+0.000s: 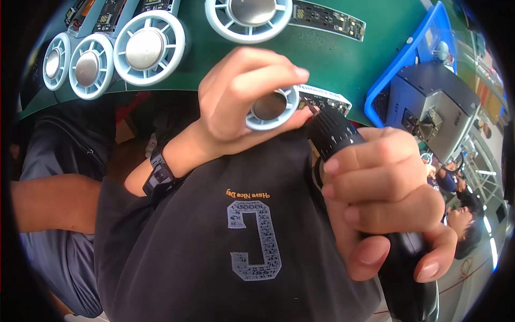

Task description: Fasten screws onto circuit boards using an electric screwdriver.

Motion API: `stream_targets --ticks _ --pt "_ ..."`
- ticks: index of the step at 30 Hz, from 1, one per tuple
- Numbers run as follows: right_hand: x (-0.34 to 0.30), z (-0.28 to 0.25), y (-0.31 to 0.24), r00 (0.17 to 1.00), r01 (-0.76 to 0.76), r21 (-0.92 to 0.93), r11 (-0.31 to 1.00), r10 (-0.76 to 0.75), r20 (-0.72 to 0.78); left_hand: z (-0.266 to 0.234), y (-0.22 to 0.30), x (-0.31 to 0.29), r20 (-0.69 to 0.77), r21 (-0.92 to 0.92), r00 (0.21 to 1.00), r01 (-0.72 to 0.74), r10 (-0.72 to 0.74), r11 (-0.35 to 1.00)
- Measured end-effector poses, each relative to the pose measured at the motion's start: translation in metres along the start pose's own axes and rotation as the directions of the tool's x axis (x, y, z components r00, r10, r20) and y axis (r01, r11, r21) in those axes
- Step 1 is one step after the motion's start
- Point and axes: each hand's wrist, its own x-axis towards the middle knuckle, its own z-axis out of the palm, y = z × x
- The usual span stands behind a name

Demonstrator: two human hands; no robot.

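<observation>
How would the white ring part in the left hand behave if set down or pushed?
The white ring part looks like stiff moulded plastic, probably light: the left hand pinches it easily. Its round rim might roll on edge; the matching ones on the green table lie flat.

A white ring-shaped wheel (270,107) with a dull silver centre, a black ribbed electric screwdriver (335,131), and a green bench (332,53) carrying more white-and-silver wheels (147,48). A bright blue bin (424,48) holds a grey box (434,107). The black shirt (225,241) bears a grey lattice-patterned letter (small yellow lettering above it).
</observation>
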Motion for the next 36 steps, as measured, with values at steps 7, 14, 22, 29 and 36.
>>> stream_targets --ticks 7,14,22,29,36 --pt "0.010 0.003 0.061 0.965 0.261 0.277 0.925 -0.251 -0.072 -0.005 -0.017 -0.002 0.005 0.053 1.000 0.009 -0.010 0.999" --pt "0.022 -0.008 0.101 0.945 0.322 0.394 0.861 -0.319 -0.074 0.000 -0.053 -0.001 0.026 0.075 0.994 -0.110 0.108 0.991" --pt "0.014 -0.012 0.119 0.958 0.287 0.366 0.885 -0.272 -0.093 0.018 -0.064 -0.014 -0.100 0.164 0.988 -0.096 0.114 0.982" --pt "0.018 -0.012 0.130 0.965 0.263 0.374 0.889 -0.242 -0.103 0.023 -0.073 -0.007 -0.198 0.220 0.970 -0.099 0.144 0.971" --pt "0.018 -0.012 0.104 0.882 0.464 0.220 0.858 -0.426 -0.200 0.019 -0.052 0.005 -0.071 0.189 0.992 -0.091 0.106 0.978"
